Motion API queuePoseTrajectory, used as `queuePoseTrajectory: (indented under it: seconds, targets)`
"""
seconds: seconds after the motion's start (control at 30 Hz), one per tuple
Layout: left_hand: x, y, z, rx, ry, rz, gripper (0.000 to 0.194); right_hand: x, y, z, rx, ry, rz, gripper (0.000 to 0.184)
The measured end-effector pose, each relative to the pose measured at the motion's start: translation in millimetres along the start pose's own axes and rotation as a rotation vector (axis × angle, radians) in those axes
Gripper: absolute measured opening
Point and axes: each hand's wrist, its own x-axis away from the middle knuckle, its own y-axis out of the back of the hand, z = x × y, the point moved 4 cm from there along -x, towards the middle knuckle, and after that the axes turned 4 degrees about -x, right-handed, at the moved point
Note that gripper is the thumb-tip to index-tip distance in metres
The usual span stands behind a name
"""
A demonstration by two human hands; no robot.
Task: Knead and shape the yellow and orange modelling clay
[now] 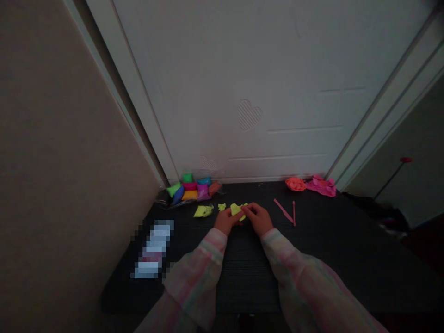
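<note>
A flat piece of yellow-green clay [238,209] is pinched between both my hands over a dark mat [243,273]. My left hand [226,220] grips its left side with fingers closed. From the right, my right hand [259,218] holds the other side, fingers curled on it. A small yellow clay scrap [222,206] lies just left of the piece, and a crumpled yellow wrapper [203,211] sits further left on the mat.
A pile of coloured clay packets [192,188] lies at the back left by a white door [263,92]. Two pink modelling tools [286,212] rest right of my hands. An orange lump [295,183] and pink wrapper [322,186] sit at the back right. A beige wall [62,162] is on the left.
</note>
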Motion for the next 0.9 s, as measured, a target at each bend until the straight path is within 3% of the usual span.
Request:
queuePoseTrajectory:
  seconds: [0.27,0.43,0.6,0.73,0.9]
  targets:
    - [-3,7.5,0,-0.106,-0.02,-0.041,0.023,-1,-4,-6,-0.138,-0.044,0.032,0.026]
    - [-2,9.7,-4,-0.32,-0.126,-0.038,0.018,0,-5,-4,-0.053,0.006,0.062,0.018]
    - [-1,9.4,-7,-0.355,-0.167,-0.051,0.014,0,-3,-4,-0.055,-0.023,0.032,0.02]
    - [-1,6.3,-3,-0.279,-0.118,-0.033,0.013,-2,1,-7,-0.016,-0.017,-0.007,0.024]
    - [0,-1.5,1,0.058,-0.028,0.051,0.02,-4,2,-12,-0.047,-0.053,-0.031,0.033]
